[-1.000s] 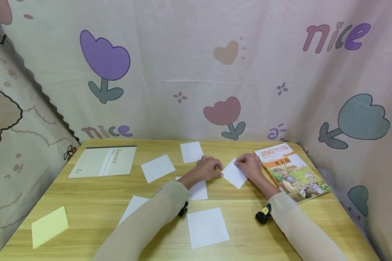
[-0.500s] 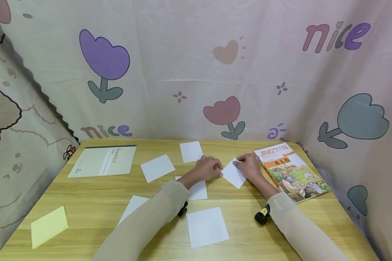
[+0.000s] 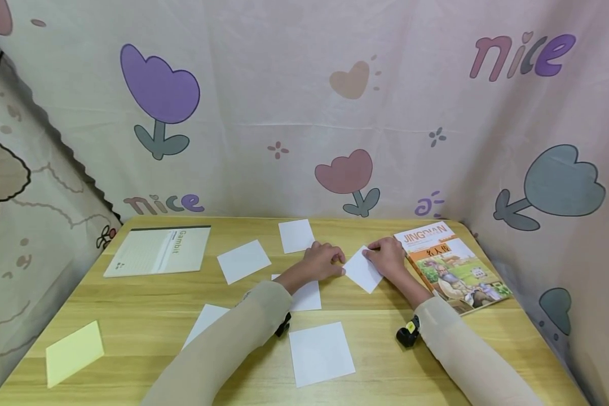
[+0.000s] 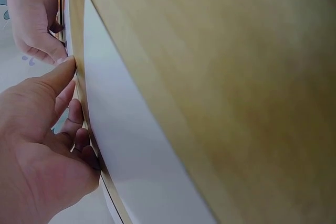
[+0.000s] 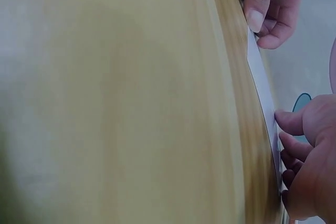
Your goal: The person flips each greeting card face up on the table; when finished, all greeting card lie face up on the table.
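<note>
A small white square of paper [image 3: 363,274] lies turned like a diamond on the right half of the table. My left hand [image 3: 322,261] has its thumb and index finger at the square's left corner. At its upper corner, my right hand [image 3: 388,257] pinches the edge, thumb over the paper. The right wrist view shows the thin paper [image 5: 261,77] stretched between both hands. Another white square [image 3: 307,299] sits under my left wrist, partly covered. In the left wrist view, a white paper [image 4: 126,124] spreads close beside my left hand.
More white squares lie at the back [image 3: 296,236], left of centre [image 3: 244,262], in front [image 3: 322,355] and half under my left sleeve [image 3: 203,324]. A yellow sheet [image 3: 74,354] is far left. A notebook [image 3: 157,252] and a magazine [image 3: 459,270] flank them.
Both hands and the paper between them stay almost still. The head view has shifted very slightly.
</note>
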### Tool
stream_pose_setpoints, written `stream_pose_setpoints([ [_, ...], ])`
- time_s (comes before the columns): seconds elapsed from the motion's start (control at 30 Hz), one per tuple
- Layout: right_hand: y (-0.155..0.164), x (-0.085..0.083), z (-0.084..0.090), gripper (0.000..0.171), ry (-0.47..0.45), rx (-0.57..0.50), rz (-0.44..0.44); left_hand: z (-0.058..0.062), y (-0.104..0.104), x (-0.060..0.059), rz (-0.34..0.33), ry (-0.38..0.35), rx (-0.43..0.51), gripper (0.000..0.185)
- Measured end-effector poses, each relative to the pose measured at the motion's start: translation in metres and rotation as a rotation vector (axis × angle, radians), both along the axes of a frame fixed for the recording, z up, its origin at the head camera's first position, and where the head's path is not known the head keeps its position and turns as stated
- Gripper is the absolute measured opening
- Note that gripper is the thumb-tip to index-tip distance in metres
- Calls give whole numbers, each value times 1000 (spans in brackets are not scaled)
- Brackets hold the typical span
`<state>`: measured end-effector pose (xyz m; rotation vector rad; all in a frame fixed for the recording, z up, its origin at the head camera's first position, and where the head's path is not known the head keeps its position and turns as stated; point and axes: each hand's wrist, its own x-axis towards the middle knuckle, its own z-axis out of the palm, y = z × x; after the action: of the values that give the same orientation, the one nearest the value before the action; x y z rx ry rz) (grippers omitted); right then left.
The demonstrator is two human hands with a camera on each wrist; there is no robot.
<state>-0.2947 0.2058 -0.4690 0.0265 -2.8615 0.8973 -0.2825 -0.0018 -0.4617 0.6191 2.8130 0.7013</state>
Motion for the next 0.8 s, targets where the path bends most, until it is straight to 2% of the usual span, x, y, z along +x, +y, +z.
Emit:
stream_pose_setpoints([
  [0.43, 6, -2, 1, 26, -28, 16, 5, 1, 0, 1, 2, -11, 10, 21],
  [0.7, 11, 1, 8, 30, -88, -30, 24, 3, -1, 2, -5, -23, 27, 21],
  [0.8, 12, 1, 11, 32, -125, -78, 36, 3, -1, 3, -8, -18, 27, 21],
])
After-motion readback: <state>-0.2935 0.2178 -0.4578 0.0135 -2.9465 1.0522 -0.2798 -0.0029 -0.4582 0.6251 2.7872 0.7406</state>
